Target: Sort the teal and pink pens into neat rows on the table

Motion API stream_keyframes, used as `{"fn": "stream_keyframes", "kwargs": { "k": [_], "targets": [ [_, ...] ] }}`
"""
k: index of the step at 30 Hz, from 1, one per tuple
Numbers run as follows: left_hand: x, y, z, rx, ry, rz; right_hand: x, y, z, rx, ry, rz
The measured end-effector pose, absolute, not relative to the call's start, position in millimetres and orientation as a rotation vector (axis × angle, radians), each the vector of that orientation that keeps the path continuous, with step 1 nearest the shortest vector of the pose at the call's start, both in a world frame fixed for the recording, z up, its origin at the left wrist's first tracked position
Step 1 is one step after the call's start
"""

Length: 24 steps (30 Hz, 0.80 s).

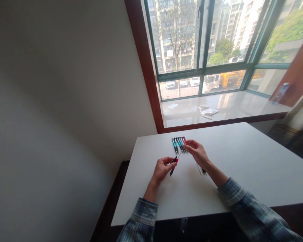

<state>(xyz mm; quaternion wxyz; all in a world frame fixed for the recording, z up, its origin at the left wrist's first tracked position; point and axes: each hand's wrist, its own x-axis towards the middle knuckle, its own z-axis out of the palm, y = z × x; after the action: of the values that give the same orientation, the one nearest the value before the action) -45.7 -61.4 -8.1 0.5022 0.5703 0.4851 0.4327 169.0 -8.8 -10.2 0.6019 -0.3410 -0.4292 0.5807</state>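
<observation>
My left hand (164, 169) pinches a red and black pen barrel (174, 166), which is tilted with its upper end toward my right hand. My right hand (195, 151) is closed on a thin, pale pen refill (180, 153). The refill's lower end meets or lies very near the top of the barrel; I cannot tell whether it is inside. Just beyond my hands, several teal and black pens (177, 144) lie side by side, with a pink one (184, 138) at the right end, partly behind my right fingers.
Below my right wrist, a thin pale stick (199, 169) and a dark piece (204, 171) lie on the white table (242, 158), partly hidden by the arm. Behind the table is a window sill (232, 104) with a crumpled white cloth or paper (208, 111). A wall (73, 101) stands at left.
</observation>
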Motion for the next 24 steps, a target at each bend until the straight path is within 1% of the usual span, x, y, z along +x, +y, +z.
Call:
{"fn": "stream_keyframes", "kwargs": {
  "k": [17, 20, 24],
  "targets": [
    [-46.5, -61.2, -7.5, 1.4, 1.188, 1.03, 169.0, -9.5, -10.0, -0.839, -1.042, 1.358],
    [-45.7, -61.3, -6.2, 1.397, 1.185, 1.035, 167.4, -11.4, -9.6, -0.83, -1.087, 1.414],
    [-45.2, -61.5, -4.9, 1.397, 1.184, 1.044, 166.2, -14.9, -6.8, -0.815, -1.209, 1.407]
  ]
}}
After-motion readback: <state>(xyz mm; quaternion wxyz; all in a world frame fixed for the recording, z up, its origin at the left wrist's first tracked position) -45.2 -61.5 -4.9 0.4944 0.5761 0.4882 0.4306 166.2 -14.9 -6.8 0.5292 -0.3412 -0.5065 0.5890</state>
